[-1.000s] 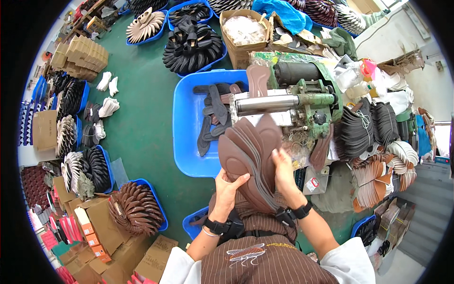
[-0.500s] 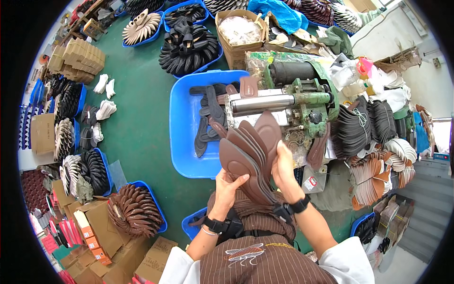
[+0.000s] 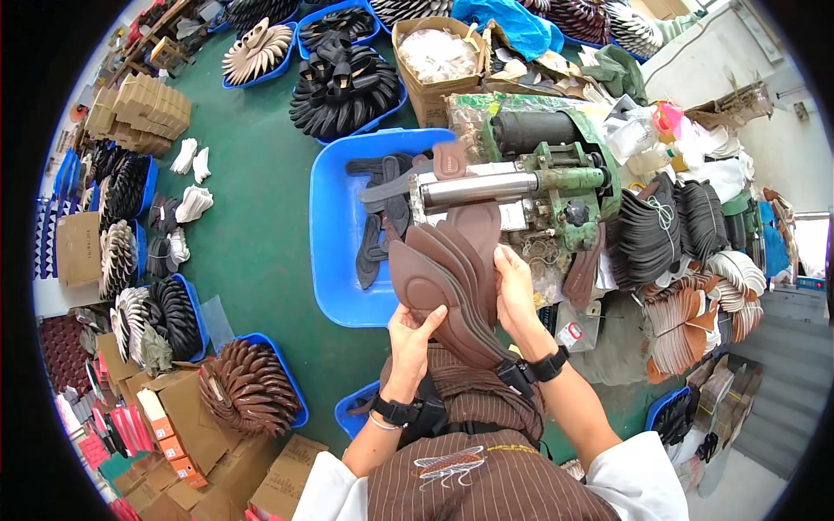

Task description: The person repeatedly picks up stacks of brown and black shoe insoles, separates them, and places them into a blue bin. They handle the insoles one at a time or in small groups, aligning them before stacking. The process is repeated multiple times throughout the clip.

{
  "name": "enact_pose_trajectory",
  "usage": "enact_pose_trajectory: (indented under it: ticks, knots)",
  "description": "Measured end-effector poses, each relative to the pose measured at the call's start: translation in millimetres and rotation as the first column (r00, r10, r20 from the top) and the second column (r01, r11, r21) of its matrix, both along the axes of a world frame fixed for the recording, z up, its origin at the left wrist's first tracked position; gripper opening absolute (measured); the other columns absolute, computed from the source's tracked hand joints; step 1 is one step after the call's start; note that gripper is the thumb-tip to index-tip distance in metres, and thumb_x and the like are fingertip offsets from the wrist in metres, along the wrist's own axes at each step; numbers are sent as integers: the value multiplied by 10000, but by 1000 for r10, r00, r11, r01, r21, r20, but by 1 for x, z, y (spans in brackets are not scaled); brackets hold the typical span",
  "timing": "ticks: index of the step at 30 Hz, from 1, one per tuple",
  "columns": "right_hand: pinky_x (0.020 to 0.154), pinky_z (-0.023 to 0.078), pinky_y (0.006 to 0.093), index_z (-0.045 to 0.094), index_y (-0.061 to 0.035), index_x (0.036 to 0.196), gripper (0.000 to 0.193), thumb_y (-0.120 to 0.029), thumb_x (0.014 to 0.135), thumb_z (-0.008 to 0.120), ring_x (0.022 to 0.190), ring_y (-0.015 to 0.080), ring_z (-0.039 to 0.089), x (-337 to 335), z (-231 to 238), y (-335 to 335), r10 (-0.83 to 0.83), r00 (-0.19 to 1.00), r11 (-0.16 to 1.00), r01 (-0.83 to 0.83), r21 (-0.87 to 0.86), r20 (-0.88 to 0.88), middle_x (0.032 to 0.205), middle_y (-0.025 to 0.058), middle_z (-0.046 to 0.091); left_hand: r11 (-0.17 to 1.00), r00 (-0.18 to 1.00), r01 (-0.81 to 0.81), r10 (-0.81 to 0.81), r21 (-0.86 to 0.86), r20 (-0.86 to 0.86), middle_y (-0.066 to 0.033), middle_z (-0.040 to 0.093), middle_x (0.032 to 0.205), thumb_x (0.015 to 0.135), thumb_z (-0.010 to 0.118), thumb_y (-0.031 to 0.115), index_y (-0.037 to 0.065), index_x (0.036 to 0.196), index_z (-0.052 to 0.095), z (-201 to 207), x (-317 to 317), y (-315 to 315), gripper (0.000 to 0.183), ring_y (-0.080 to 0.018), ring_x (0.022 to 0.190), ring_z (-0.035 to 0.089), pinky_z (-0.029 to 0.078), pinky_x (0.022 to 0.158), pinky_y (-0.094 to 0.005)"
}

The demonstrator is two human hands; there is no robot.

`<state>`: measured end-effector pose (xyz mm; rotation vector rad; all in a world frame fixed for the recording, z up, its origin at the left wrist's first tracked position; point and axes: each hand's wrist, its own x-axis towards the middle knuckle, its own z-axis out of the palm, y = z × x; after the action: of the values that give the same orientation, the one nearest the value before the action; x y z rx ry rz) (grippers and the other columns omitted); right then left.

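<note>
A fanned stack of brown insoles (image 3: pixel 443 282) is held upright in front of me. My left hand (image 3: pixel 412 340) grips its left side, thumb across the front insole. At the right edge, my right hand (image 3: pixel 516 291) has its fingers closed on the stack. One insole at the back (image 3: pixel 476 227) stands apart, its top close to the steel roller (image 3: pixel 482 187) of a green machine (image 3: pixel 578 174); whether they touch I cannot tell. Beyond the roller's left end, a dark insole (image 3: pixel 391 187) lies over a blue tub (image 3: pixel 334 286). A brown insole piece (image 3: pixel 450 160) shows above the roller.
Several dark insoles (image 3: pixel 372 252) lie in the tub. Right of the machine are bundled dark insoles (image 3: pixel 647 230) and tan ones (image 3: pixel 682 326). A tub of brown insoles (image 3: pixel 249 386) stands at lower left, near cardboard boxes (image 3: pixel 195 417). Green floor (image 3: pixel 252 226) stretches between the tubs.
Both hands and the stack have shifted slightly left, and the insoles are spread differently. A dark insole now stretches out from the roller's left end over the tub.
</note>
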<state>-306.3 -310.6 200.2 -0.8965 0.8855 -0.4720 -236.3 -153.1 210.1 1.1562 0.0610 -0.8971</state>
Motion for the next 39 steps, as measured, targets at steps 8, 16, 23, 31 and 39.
enact_pose_trajectory:
  ticks: [8, 16, 23, 31, 39]
  knots:
    - [828, 425, 258, 543, 2, 1125, 264, -203, 986, 450, 893, 84, 517, -13, 13, 19, 35, 999, 996, -32, 88, -41, 998, 21, 592, 998, 997, -53, 51, -38, -58, -107, 599, 1130, 840, 640, 9, -16, 1161, 522, -3, 3, 3, 343, -186, 1011, 595, 506, 879, -338]
    - [868, 422, 259, 533, 7, 1150, 294, -222, 984, 456, 985, 97, 515, -10, 16, 23, 251, 968, 965, -251, 75, 5, 1091, 28, 582, 997, 997, -54, 57, 51, -47, -99, 607, 1109, 851, 631, 17, 17, 1168, 530, -7, 8, 4, 332, -190, 990, 607, 540, 824, -337]
    - [843, 437, 275, 542, 3, 1105, 284, -241, 985, 458, 944, 100, 523, -4, 1, -15, 33, 993, 999, -35, -19, -116, 1024, 38, 588, 1000, 998, -3, 2, -17, -64, -93, 594, 1140, 866, 622, 44, 28, 1188, 516, -9, 5, 3, 339, -182, 1026, 591, 537, 839, -347]
    - [857, 425, 269, 535, 18, 1099, 278, -224, 985, 460, 933, 92, 513, -18, -2, 17, 23, 996, 999, -20, 31, -87, 1007, 24, 583, 1000, 996, 28, -28, 3, -89, -93, 586, 1144, 892, 608, 99, 21, 1206, 498, -1, 8, 0, 342, -186, 1024, 591, 526, 856, -353]
    - [802, 442, 248, 572, 17, 1096, 291, -230, 985, 464, 883, 70, 523, -8, 27, 21, 327, 937, 944, -330, -4, -120, 1001, 12, 604, 998, 999, -10, 8, -62, -32, -85, 539, 1220, 922, 572, 139, 27, 1257, 452, -2, 11, -4, 372, -192, 1105, 544, 487, 919, -363]
